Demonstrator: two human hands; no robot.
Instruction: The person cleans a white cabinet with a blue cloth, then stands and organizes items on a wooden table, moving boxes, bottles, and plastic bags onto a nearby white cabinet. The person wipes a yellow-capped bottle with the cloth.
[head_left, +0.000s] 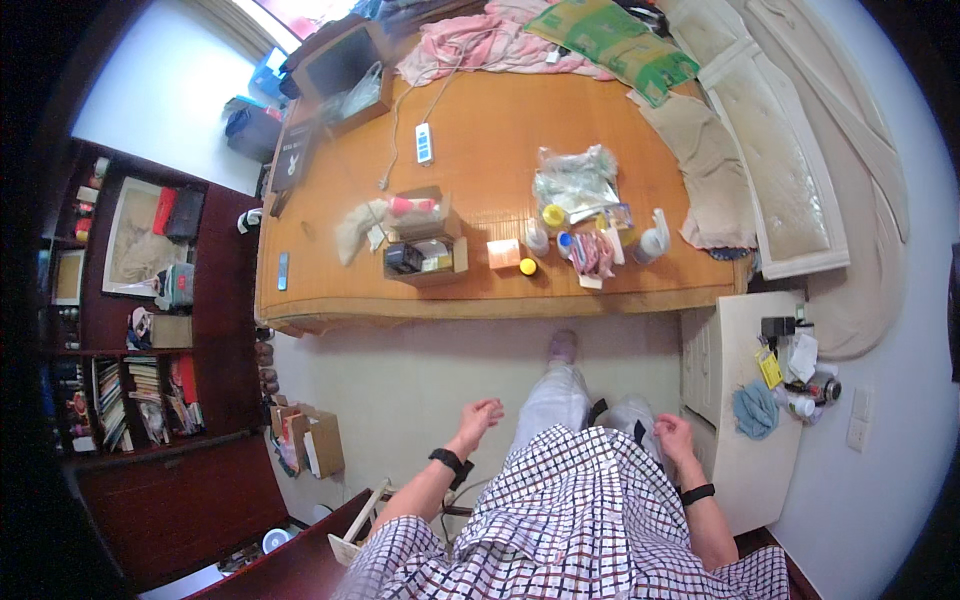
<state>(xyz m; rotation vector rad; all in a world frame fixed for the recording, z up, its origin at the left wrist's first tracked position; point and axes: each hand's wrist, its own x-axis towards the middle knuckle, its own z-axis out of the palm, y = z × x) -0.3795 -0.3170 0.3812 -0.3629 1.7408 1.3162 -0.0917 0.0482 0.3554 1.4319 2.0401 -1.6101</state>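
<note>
Both of my hands hang beside my checked shirt, clear of every object. My left hand (478, 421) has its fingers loosely curled apart over the floor, with nothing in it. Near the white cabinet (731, 480), my right hand (673, 435) is half curled and holds nothing that shows. Ahead stands a bed with an orange-brown mat (480, 150). On its near part are an open cardboard box (459, 259) with small packages, an orange-and-white box (503, 255), a yellow-lidded container (528, 267), a bundle of pink cloth or packets (592, 255) and a white spray bottle (654, 238).
A power strip (424, 144), clear plastic bags (576, 178) and a phone (283, 271) lie on the mat. A dark red bookcase (225, 300) stands at the left. Cardboard boxes (325, 444) sit on the floor. The white cabinet top bears a blue cloth (756, 409) and bottles.
</note>
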